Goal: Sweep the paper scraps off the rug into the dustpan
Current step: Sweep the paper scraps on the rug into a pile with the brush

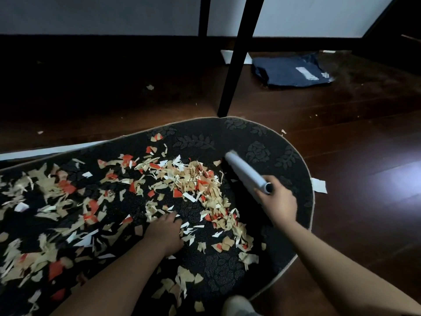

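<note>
A dark oval rug (pixel 257 149) with a flower pattern lies on the floor, strewn with tan, white and red paper scraps (pixel 193 176), thickest in a heap at its middle. My right hand (pixel 276 199) grips a pale grey brush (pixel 245 171) by its handle, its head slanting up-left to the heap's right edge. My left hand (pixel 165 231) rests on the rug, fingers spread among the scraps, just left of the heap. No dustpan is in view.
A black table leg (pixel 237 71) stands at the rug's far edge, a second one behind it. A dark blue plastic bag (pixel 289 71) lies on the wooden floor at the back right. A few stray scraps (pixel 319 185) lie off the rug.
</note>
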Action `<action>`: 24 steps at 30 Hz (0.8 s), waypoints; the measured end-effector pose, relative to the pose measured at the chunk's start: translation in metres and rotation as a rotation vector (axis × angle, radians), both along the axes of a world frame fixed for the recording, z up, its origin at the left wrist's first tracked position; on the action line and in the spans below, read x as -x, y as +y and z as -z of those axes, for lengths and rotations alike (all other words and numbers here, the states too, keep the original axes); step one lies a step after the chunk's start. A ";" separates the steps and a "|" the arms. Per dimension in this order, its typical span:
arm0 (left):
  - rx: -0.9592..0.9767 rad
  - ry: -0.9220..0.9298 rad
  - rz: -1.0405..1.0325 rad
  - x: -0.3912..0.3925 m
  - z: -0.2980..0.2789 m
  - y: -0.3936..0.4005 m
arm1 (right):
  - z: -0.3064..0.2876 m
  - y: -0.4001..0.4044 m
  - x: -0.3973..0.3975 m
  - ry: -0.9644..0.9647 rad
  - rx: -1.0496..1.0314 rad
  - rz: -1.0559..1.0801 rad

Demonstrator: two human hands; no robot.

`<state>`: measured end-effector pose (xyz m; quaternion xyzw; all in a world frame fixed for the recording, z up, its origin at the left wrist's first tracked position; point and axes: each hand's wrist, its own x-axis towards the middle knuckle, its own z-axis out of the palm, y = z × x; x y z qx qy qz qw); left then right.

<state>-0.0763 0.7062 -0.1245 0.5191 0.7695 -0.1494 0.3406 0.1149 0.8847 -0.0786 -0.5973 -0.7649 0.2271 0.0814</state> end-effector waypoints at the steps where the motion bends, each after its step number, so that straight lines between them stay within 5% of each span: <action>1: -0.002 -0.003 0.001 -0.001 0.000 0.000 | 0.000 -0.006 0.003 0.007 0.017 -0.043; 8: 0.001 -0.010 -0.013 0.000 -0.001 0.003 | -0.017 0.010 0.000 0.189 -0.072 -0.013; 15: -0.019 -0.011 -0.004 0.003 0.000 0.000 | -0.004 0.028 0.003 0.086 -0.050 0.126; 24: -0.093 -0.015 -0.033 0.004 0.002 0.000 | -0.011 -0.017 0.023 0.119 0.015 -0.130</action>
